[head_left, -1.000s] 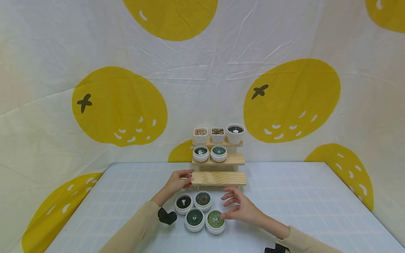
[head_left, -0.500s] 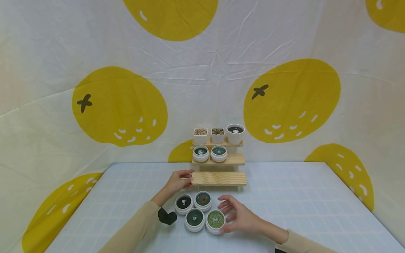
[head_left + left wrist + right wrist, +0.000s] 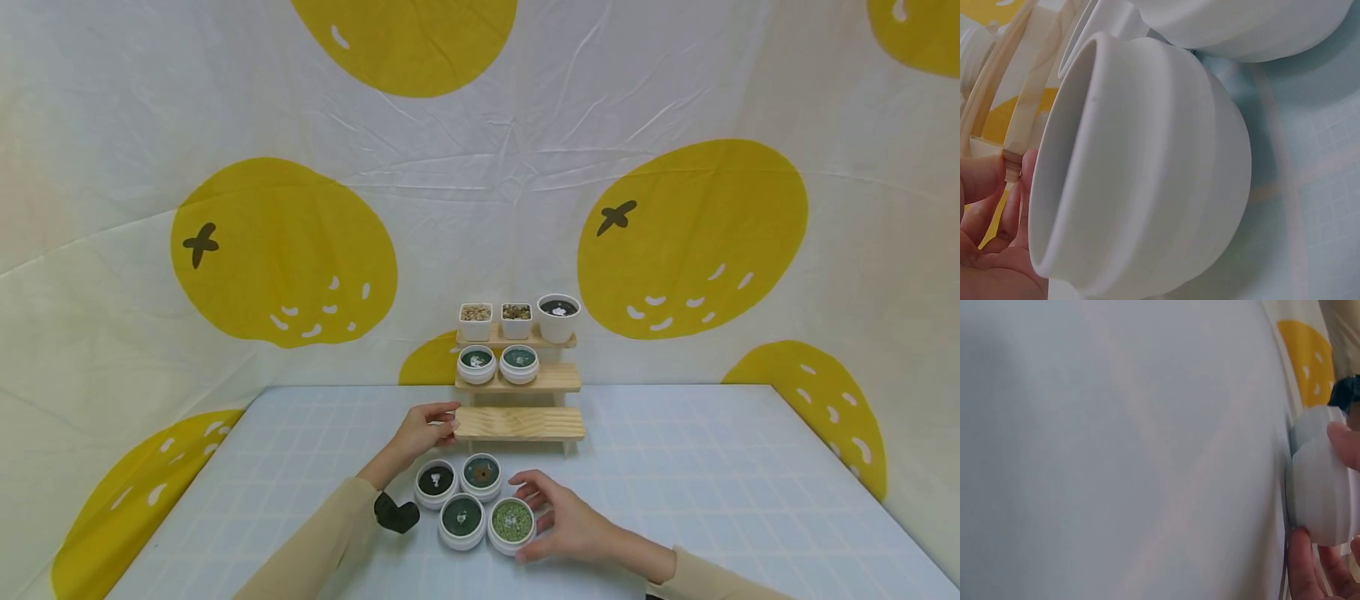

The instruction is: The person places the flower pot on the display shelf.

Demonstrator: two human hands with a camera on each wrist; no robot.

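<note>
My left hand (image 3: 415, 433) pinches the left end of the lowest board (image 3: 519, 423) of a three-tier wooden stand; the left wrist view shows thumb and fingers on the wood (image 3: 1012, 164). My right hand (image 3: 570, 522) curls round the right side of a round white pot with green granules (image 3: 512, 521). Thumb and fingertips touch that pot (image 3: 1319, 490) in the right wrist view, and it stands on the table. Beside it sit a dark-green-filled pot (image 3: 461, 518), a pot with a brown centre (image 3: 481, 473) and a black-filled pot (image 3: 436, 481).
Two green-filled pots (image 3: 476, 364) stand on the middle board (image 3: 558, 377). The top board (image 3: 498, 340) bears two square pots (image 3: 475, 323) and a taller round pot (image 3: 558, 327). A pale checked cloth (image 3: 697, 483) covers the table, with a fruit-print curtain (image 3: 480, 233) behind.
My right hand has come down and in from beside the stand, and its fingers now lie round the green-granule pot. The left hand keeps its place on the lowest board.
</note>
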